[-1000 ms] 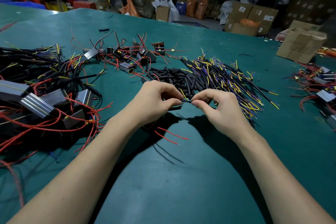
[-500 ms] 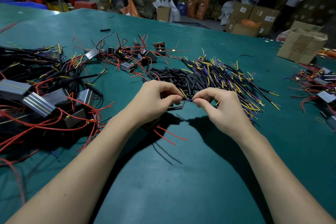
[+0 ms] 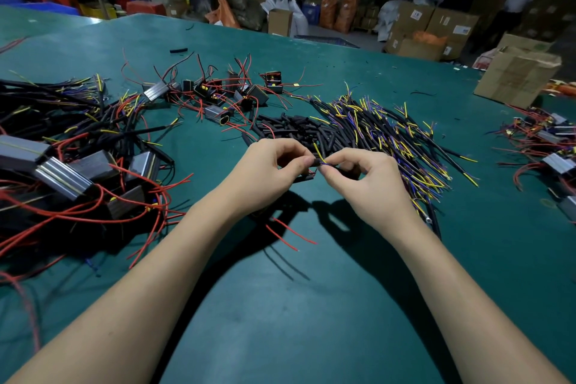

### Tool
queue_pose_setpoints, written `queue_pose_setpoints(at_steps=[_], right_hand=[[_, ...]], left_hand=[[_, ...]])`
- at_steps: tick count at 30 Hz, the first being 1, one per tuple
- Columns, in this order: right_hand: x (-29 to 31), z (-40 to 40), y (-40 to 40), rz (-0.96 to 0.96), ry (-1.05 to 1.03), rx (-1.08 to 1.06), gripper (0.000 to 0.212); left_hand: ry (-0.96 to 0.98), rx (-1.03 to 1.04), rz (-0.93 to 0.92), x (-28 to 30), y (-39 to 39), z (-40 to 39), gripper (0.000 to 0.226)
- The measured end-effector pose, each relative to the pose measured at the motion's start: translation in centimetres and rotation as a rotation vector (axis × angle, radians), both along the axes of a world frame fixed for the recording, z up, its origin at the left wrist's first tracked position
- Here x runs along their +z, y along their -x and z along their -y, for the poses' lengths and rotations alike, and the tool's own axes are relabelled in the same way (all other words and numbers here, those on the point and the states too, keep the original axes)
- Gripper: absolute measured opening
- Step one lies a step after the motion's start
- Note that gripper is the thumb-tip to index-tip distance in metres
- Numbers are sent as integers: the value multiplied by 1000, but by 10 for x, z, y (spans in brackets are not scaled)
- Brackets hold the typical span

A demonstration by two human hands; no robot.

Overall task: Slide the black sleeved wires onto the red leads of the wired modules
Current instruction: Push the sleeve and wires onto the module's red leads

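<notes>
Above the green table mat (image 3: 311, 321), a short black sleeved wire (image 3: 316, 161) with yellow and purple strands is pinched between the left hand (image 3: 268, 174) and the right hand (image 3: 367, 184), while two loose red leads (image 3: 290, 232) are seen dangling below the left hand.

Single head cam, wide-angle, looks fwd and down from close above the green table (image 3: 311, 337), forearms entering at bottom, stacked cardboard boxes (image 3: 436, 25) far behind.
</notes>
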State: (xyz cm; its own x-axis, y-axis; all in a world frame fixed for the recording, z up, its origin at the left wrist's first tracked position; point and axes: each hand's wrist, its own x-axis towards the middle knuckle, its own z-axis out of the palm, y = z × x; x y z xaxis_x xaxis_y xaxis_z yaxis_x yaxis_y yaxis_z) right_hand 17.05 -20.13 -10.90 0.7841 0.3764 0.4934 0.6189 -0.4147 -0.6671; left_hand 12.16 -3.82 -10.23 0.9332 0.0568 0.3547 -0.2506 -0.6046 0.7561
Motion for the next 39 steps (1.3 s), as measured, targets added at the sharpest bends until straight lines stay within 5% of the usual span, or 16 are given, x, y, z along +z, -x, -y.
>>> queue_pose_setpoints(at_steps=[13, 35, 39], right_hand=[[2, 4, 1, 143, 396, -65, 10], [5, 12, -6, -23, 125, 58, 13], [5, 15, -11, -44, 62, 43, 17]], left_hand=[[-133, -43, 104, -3, -1, -3, 5], [45, 65, 139, -10, -3, 6, 2], [-37, 35, 21, 1, -1, -1, 25]])
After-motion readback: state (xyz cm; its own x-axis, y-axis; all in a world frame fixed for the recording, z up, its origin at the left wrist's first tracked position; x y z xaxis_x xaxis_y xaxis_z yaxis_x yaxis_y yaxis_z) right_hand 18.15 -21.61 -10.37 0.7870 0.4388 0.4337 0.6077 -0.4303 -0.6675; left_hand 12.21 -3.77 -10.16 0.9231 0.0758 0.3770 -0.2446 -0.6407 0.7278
